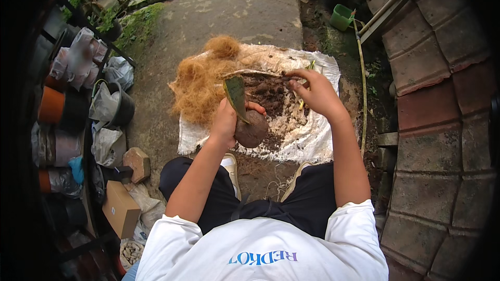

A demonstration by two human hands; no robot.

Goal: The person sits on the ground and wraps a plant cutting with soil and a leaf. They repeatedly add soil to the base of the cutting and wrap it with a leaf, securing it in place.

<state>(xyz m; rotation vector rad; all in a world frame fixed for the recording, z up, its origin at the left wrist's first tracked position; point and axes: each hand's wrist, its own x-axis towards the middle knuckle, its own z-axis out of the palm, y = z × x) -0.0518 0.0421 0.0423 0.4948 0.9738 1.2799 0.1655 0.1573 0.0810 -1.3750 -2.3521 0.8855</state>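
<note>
My left hand (225, 123) holds a round ball of brown soil (252, 129) with a broad green leaf (235, 95) rising from it. My right hand (312, 90) is raised above the right part of a white woven sack (320, 132), fingers curled, thumb and forefinger near dark fibres; whether it pinches something is unclear. Loose dark soil (269, 95) lies on the sack beneath and between my hands. A heap of tan coconut-like fibre (199, 89) covers the sack's left side. Green and yellow plant pieces (301, 104) lie by my right hand.
Left stand a shelf of stacked pots, a black bucket (124, 105), a hexagonal paving block (136, 164) and a cardboard box (121, 208). A hose (363, 97), a green plastic container (341, 17) and roof tiles (425, 148) are at the right. White string (279, 185) lies between my feet.
</note>
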